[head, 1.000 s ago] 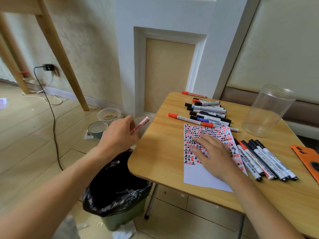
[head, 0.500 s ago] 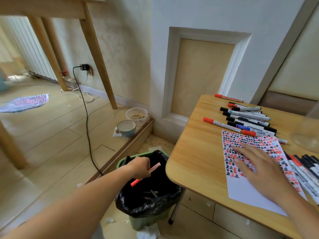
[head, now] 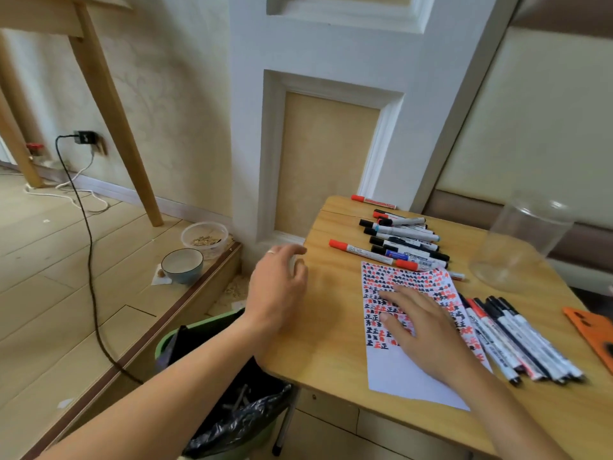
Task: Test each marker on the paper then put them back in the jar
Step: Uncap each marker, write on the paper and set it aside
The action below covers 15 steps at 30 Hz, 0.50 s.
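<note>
A white paper [head: 398, 376] covered in red and black marks lies on the wooden table [head: 331, 343]. My right hand [head: 428, 333] presses flat on it. My left hand [head: 277, 287] hovers empty, fingers loosely curled, over the table's left edge. A group of markers [head: 401, 240] lies beyond the paper, with a long red-capped marker [head: 368, 253] nearest it. Another row of markers [head: 517, 336] lies to the right of the paper. The clear jar [head: 520, 240] stands at the back right.
A green bin with a black bag [head: 232, 416] stands below the table's left edge and holds discarded markers. An orange phone case [head: 593, 333] lies at the right edge. Two bowls [head: 182, 265] and a black cable [head: 89, 254] are on the floor to the left.
My left hand held a red marker over the bin; now it is empty and has come back up to the table's left edge. My right hand stayed on the paper.
</note>
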Each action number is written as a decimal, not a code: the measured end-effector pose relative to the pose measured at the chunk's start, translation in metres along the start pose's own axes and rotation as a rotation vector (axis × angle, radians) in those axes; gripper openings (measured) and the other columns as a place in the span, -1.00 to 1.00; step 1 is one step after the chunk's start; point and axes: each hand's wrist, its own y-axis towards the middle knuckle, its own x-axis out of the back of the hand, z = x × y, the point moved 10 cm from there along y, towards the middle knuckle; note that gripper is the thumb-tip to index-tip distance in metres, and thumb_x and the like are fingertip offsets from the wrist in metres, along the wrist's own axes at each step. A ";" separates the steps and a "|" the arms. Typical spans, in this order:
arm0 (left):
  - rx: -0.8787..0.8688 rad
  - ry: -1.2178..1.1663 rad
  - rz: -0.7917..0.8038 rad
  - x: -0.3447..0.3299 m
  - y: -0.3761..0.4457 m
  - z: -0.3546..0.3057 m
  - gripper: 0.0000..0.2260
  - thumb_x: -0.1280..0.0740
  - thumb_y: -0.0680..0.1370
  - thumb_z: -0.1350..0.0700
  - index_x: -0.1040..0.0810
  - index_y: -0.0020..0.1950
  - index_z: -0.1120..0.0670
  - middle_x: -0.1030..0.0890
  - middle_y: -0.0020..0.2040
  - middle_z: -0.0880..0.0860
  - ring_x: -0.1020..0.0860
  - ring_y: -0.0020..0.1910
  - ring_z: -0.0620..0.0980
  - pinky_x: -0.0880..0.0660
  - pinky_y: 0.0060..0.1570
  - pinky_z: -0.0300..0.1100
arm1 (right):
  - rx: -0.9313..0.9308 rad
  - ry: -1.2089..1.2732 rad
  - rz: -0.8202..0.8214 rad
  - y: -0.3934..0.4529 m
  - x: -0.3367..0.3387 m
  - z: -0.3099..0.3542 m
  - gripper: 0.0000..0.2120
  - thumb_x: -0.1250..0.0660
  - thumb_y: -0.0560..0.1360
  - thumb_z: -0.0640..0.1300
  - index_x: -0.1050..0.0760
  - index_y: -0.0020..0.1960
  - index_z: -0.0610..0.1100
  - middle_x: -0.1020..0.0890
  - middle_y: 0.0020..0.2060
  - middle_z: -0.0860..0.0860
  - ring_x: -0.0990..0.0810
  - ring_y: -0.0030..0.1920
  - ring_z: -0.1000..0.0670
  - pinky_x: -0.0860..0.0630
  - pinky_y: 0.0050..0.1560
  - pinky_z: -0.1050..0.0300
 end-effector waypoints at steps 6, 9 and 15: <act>-0.234 0.289 0.435 -0.103 -0.036 -0.052 -0.62 -0.15 0.68 -0.11 -0.40 0.50 -0.13 -0.30 0.59 -0.04 -0.14 0.61 -0.04 0.06 0.58 0.21 | 0.017 -0.024 0.031 0.009 0.014 0.010 -0.67 -0.25 0.63 0.20 -0.45 0.37 0.20 -0.45 0.32 0.24 -0.39 0.38 0.09 -0.38 0.40 0.00; -0.302 0.384 0.453 -0.115 -0.042 -0.057 -0.58 -0.11 0.67 -0.18 -0.34 0.53 -0.13 -0.28 0.59 -0.02 -0.07 0.63 -0.04 0.20 0.54 0.23 | 0.001 -0.039 0.005 0.032 0.033 0.012 -0.73 -0.32 0.63 0.12 -0.53 0.29 0.09 -0.55 0.19 0.17 -0.52 0.21 0.08 -0.52 0.24 0.05; -0.303 0.400 0.453 -0.115 -0.045 -0.055 -0.57 -0.05 0.67 -0.21 -0.29 0.53 -0.15 -0.25 0.59 -0.03 -0.05 0.64 -0.03 0.18 0.57 0.23 | -0.001 -0.101 -0.220 0.095 0.061 0.014 -0.87 -0.33 0.63 -0.11 -0.65 0.10 -0.03 -0.68 0.01 0.03 -0.62 0.01 0.01 -0.62 0.01 0.00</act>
